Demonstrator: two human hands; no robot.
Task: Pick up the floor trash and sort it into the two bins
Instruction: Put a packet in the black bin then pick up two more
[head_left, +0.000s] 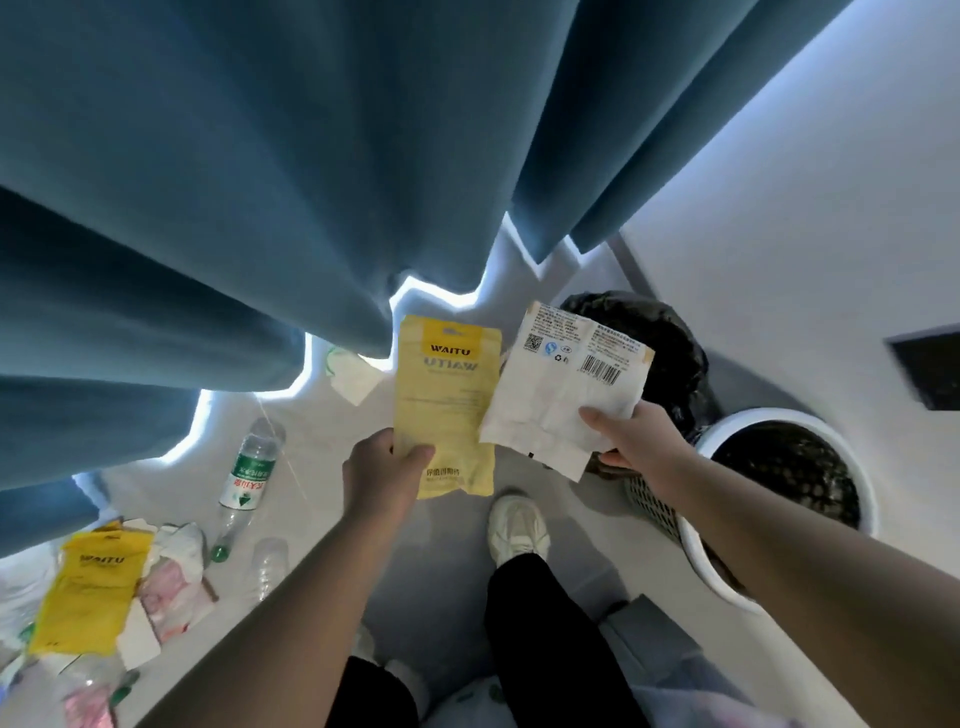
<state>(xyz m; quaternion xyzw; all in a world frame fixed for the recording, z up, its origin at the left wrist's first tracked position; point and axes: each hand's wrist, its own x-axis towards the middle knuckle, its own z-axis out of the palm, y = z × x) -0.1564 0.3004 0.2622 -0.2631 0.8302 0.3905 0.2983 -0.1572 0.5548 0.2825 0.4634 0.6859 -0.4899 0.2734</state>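
My left hand (382, 470) grips a yellow WAITU pouch (444, 395) by its lower left edge and holds it upright in the middle of the view. My right hand (631, 441) pinches a white wrapper with a barcode (563, 384) by its lower right corner, in front of a bin lined with a black bag (654, 338). A white round bin (701, 561) with a dark liner stands to the right, below my right forearm. On the floor to the left lie a clear plastic bottle (249, 478), a second yellow pouch (88, 592) and crumpled white and pink wrappers (174, 577).
A blue curtain (260, 182) hangs over the upper left, its hem close to the floor trash. A white wall (805, 234) rises behind the bins. My white shoe (519, 525) and dark trouser legs stand between the trash and the bins. A white paper scrap (356, 376) lies near the curtain.
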